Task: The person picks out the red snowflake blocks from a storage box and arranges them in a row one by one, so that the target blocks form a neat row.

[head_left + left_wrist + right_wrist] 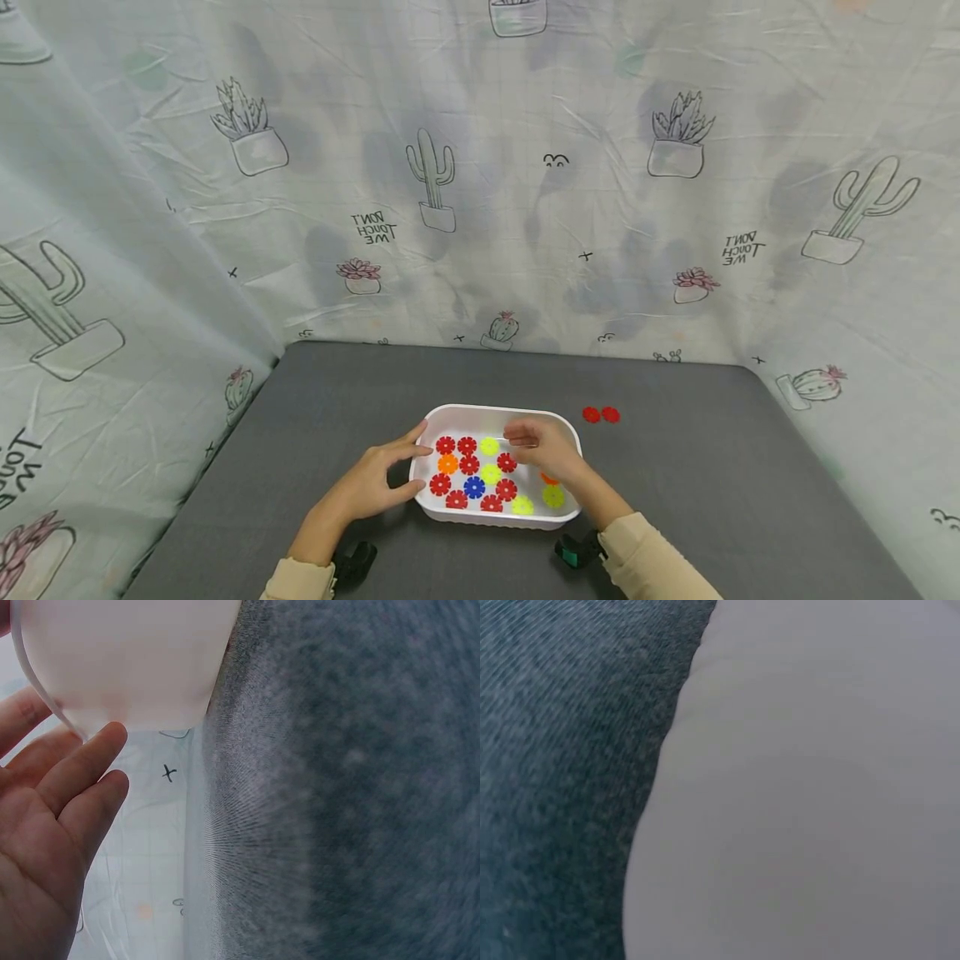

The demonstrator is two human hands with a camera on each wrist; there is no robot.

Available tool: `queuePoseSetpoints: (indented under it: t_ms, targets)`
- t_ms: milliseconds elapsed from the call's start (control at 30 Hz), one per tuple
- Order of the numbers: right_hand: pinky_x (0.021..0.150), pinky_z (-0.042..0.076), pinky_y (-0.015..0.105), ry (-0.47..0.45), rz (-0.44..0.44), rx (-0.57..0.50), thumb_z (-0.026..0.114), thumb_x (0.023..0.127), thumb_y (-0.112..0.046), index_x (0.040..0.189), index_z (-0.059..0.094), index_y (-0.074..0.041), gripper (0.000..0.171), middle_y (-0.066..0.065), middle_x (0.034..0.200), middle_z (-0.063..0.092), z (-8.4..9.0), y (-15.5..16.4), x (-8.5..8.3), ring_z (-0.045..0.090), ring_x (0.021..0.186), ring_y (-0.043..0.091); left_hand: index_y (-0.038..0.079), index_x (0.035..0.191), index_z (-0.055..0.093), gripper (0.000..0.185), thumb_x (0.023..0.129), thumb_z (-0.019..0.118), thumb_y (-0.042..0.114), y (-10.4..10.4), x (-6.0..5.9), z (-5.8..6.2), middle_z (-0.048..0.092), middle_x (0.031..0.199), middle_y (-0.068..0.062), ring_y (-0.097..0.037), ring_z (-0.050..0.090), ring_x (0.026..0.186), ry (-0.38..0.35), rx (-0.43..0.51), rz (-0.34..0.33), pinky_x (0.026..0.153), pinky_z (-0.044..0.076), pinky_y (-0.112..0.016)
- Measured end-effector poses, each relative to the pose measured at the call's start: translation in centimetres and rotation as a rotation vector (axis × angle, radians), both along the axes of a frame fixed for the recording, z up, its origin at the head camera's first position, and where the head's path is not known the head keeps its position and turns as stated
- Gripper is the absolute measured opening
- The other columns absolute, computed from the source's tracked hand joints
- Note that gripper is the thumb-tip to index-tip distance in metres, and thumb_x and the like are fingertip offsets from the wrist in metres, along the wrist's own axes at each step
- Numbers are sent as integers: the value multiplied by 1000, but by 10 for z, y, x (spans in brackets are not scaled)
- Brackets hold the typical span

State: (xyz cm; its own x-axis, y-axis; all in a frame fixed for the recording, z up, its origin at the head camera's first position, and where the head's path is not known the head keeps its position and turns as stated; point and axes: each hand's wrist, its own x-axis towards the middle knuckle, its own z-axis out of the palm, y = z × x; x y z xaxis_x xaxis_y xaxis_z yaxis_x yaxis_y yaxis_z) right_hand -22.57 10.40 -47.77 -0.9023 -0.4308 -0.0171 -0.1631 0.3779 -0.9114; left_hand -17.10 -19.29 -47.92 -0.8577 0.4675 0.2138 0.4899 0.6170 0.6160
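The tray [557, 421] is steadied by the left hand [372, 483], fingers straight against its side. The right hand [542, 446] hovers inside; its grip cannot be told. One disc [506, 462] should be pinched cleanly.

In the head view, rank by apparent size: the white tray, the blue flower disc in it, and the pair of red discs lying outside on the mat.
1. White tray, by far the largest.
2. Pair of red discs on the mat, taken together.
3. Blue flower disc, though it looks slightly bigger than either single red disc, perhaps because it lies nearer the camera.
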Motion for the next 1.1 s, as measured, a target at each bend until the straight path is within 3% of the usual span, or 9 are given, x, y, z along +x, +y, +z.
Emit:
queuePoseSetpoints:
  t_ms: [233, 600, 1100]
  targets:
    - [83, 50, 38, -57, -6, 14, 62, 77, 4, 110, 57, 6, 32, 21, 107, 61, 2, -2, 1, 58, 97, 31, 17, 120, 58, 44, 80, 63, 33, 0, 0, 0, 31, 145, 1, -20, 40, 126, -15, 7, 5, 94, 40, -50]
    - [83, 49, 38, -44, 24, 144, 67, 73, 3, 104, 60, 2, 31, 15, 101, 63, 0, -4, 1, 58, 92, 26, 15, 124, 55, 49, 82, 61, 39, -1, 1, -1, 29, 146, 1, -19, 40, 126, -43, -2, 3, 94, 41, -47]
    - [81, 50, 33, 80, 5, 357, 71, 70, 0, 99, 61, -6, 32, 3, 90, 61, -7, -16, -1, 55, 83, 16, 16, 121, 57, 45, 80, 64, 32, -4, -5, -3, 31, 145, 0, -20, 42, 125, 9, -5, -9, 93, 41, -49]
